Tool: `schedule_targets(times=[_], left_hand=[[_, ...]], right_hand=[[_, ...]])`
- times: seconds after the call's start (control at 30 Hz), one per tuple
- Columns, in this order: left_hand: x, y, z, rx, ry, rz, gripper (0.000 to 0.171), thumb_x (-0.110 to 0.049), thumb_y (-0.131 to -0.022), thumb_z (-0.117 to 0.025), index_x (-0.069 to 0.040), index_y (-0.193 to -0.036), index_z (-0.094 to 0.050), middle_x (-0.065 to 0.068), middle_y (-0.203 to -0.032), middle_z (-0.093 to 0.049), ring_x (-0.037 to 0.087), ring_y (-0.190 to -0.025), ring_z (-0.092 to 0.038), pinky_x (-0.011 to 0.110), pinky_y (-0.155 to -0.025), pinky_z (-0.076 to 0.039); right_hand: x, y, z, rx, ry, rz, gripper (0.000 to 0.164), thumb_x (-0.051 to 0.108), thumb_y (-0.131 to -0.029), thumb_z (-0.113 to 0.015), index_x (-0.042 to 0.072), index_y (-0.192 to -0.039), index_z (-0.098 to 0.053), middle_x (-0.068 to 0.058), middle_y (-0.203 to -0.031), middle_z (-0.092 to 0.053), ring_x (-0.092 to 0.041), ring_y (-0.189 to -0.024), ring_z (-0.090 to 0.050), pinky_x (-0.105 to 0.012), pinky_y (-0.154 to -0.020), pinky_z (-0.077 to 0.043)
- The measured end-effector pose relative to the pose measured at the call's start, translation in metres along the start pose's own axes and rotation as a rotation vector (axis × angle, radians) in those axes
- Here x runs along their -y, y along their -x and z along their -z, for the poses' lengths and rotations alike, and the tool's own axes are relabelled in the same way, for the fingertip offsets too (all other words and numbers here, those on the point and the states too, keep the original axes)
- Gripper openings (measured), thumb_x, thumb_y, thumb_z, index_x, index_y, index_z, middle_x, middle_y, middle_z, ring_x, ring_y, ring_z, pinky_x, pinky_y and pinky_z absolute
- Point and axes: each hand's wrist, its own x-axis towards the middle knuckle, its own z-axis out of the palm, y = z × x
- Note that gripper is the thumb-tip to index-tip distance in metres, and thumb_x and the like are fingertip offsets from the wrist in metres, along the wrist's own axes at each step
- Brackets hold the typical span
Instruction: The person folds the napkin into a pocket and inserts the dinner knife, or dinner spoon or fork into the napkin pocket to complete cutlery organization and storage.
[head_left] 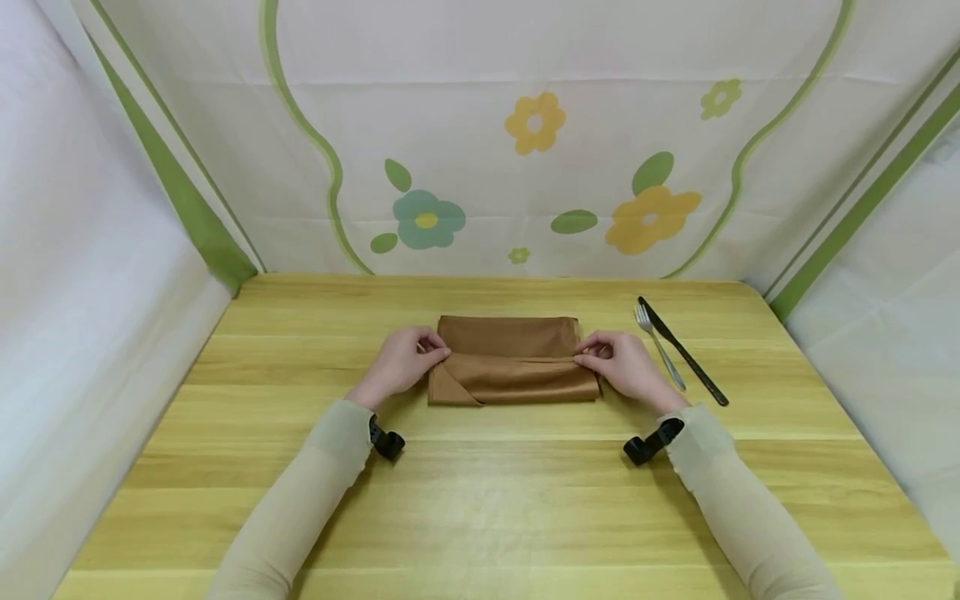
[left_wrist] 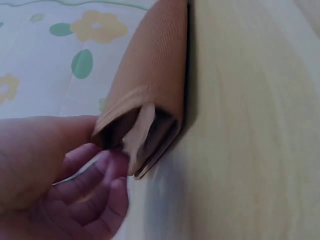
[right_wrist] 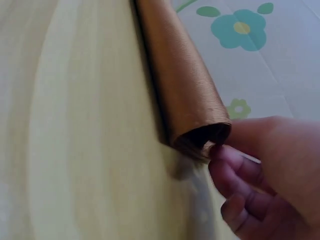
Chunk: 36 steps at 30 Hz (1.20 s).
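Note:
A brown satiny cloth napkin (head_left: pixel 525 379) lies folded across the table, its near part turned over toward the back. At its left end my left hand (head_left: pixel 405 358) pinches the folded edge between thumb and fingers. My right hand (head_left: pixel 618 360) pinches the same edge at the right end. In the left wrist view, the napkin (left_wrist: pixel 155 65) forms a hollow, rounded fold with layers showing inside, and the left hand (left_wrist: pixel 65 175) grips its corner. From the right wrist, the napkin (right_wrist: pixel 185 75) shows a similar open end, held by the right hand (right_wrist: pixel 265 170).
Right of the napkin, a fork (head_left: pixel 660 346) and a black knife (head_left: pixel 684 352) lie side by side on the wooden table (head_left: pixel 480 500). A white flowered curtain (head_left: pixel 480 150) hangs behind the table's far edge, with white cloth at both sides.

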Motion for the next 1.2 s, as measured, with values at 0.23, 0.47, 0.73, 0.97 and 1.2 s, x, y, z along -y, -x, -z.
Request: schedule_targets(times=[0.23, 0.47, 0.73, 0.97, 1.2], left_hand=[[0.003, -0.005, 0.002, -0.042, 0.004, -0.045, 0.007, -0.015, -0.099, -0.071, -0.009, -0.096, -0.074, 0.001, -0.089, -0.068, 0.02, -0.083, -0.062, 0.038, -0.077, -0.053], [0.012, -0.013, 0.003, -0.002, 0.002, -0.061, 0.006, -0.011, -0.097, -0.072, -0.006, -0.098, -0.073, 0.003, -0.088, -0.068, 0.021, -0.082, -0.063, 0.039, -0.076, -0.053], [0.01, -0.031, 0.016, -0.023, 0.092, -0.065, 0.031, -0.018, -0.099, -0.07, 0.001, -0.123, -0.067, 0.017, -0.117, -0.067, 0.032, -0.104, -0.063, 0.045, -0.09, -0.052], [0.013, -0.058, 0.013, 0.053, 0.041, -0.058, 0.044, -0.019, -0.099, -0.071, -0.005, -0.139, -0.06, 0.017, -0.138, -0.059, 0.034, -0.125, -0.054, 0.047, -0.104, -0.044], [0.018, -0.073, 0.004, 0.094, -0.004, -0.054, 0.048, -0.008, -0.097, -0.07, 0.005, -0.141, -0.056, 0.021, -0.136, -0.06, 0.035, -0.123, -0.055, 0.047, -0.104, -0.044]], right_hand=[[0.001, -0.005, 0.001, -0.112, -0.033, 0.032, 0.008, 0.016, -0.093, -0.078, 0.013, -0.101, -0.077, -0.001, -0.09, -0.071, -0.019, -0.077, -0.064, -0.031, -0.066, -0.052], [-0.005, -0.007, -0.003, -0.078, 0.0, 0.04, 0.011, 0.012, -0.093, -0.078, 0.01, -0.104, -0.077, -0.002, -0.098, -0.072, -0.019, -0.084, -0.065, -0.036, -0.074, -0.054], [0.0, -0.017, 0.009, -0.097, -0.029, 0.005, 0.022, 0.017, -0.094, -0.077, 0.007, -0.113, -0.074, -0.007, -0.106, -0.073, -0.027, -0.093, -0.069, -0.046, -0.078, -0.056], [-0.002, -0.038, 0.016, 0.013, -0.011, -0.096, 0.04, 0.023, -0.097, -0.074, 0.007, -0.133, -0.066, -0.014, -0.13, -0.065, -0.035, -0.117, -0.062, -0.052, -0.094, -0.052], [0.0, -0.055, 0.014, 0.067, -0.004, -0.121, 0.045, 0.015, -0.096, -0.074, 0.0, -0.137, -0.062, -0.019, -0.131, -0.064, -0.035, -0.121, -0.058, -0.05, -0.102, -0.046]])
